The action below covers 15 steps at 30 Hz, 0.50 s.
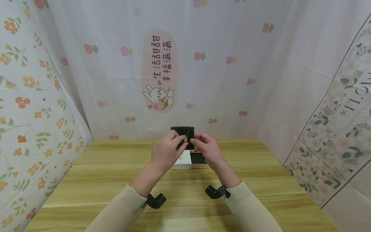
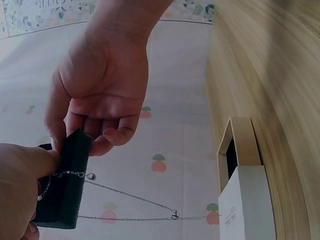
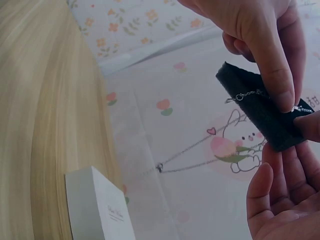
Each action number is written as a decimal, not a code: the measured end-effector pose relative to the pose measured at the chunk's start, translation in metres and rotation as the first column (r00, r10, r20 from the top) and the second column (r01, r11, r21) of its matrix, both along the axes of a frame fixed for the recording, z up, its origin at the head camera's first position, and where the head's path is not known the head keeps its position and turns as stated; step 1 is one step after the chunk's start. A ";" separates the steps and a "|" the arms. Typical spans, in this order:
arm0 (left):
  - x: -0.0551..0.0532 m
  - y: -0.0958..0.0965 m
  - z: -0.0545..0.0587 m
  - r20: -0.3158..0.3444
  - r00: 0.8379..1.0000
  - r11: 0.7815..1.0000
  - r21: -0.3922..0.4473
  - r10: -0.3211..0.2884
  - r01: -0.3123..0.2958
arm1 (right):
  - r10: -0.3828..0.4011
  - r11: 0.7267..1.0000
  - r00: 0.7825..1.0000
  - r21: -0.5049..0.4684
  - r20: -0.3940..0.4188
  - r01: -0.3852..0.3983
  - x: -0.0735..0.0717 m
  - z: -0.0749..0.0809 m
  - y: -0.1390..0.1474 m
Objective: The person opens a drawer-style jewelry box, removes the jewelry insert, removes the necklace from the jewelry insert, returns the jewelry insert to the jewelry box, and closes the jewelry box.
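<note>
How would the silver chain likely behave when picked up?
Probably floppy: the silver chain hangs below the black pad in a narrow loop. It's likely light, since its links look very thin. It might snag or tangle, as its two hanging strands meet at a small metal piece.

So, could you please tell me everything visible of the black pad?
The black pad is a flat rectangular block with a matte, foam-like look, held off the table, its broad face toward the person. The right hand grips its edge; the left hand pinches a silver chain at its face. More fine chain hangs looped below it.
</note>
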<state>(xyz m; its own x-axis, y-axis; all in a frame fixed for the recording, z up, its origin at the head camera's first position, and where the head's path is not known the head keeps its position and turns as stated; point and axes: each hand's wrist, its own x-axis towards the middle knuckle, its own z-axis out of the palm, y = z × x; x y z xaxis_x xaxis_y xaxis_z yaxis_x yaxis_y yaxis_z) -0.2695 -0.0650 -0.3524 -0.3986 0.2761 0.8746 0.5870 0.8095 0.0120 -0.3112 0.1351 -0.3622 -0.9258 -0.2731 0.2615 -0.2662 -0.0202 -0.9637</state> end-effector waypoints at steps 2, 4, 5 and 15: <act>0.000 0.001 0.000 0.005 1.000 1.000 0.004 -0.010 0.010 | 0.003 1.000 1.000 0.000 0.003 -0.003 0.001 0.001 -0.001; 0.000 0.002 0.000 0.016 0.999 1.000 0.013 -0.028 0.028 | 0.007 1.000 1.000 -0.001 0.005 -0.007 0.000 0.001 -0.001; -0.001 0.002 0.000 0.023 0.999 0.999 0.019 -0.039 0.038 | 0.009 1.000 1.000 -0.002 0.007 -0.009 0.000 0.001 -0.001; -0.002 0.002 0.003 0.074 0.992 0.995 0.044 -0.098 0.095 | 0.001 1.000 1.000 0.010 0.018 -0.001 -0.001 -0.005 -0.001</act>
<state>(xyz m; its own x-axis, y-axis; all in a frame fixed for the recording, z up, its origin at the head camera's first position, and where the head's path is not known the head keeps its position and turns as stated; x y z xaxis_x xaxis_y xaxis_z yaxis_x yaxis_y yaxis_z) -0.2715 -0.0631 -0.3496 -0.4378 0.2822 0.8536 0.6587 0.7469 0.0909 -0.3125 0.1342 -0.3675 -0.9301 -0.2764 0.2421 -0.2491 -0.0103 -0.9684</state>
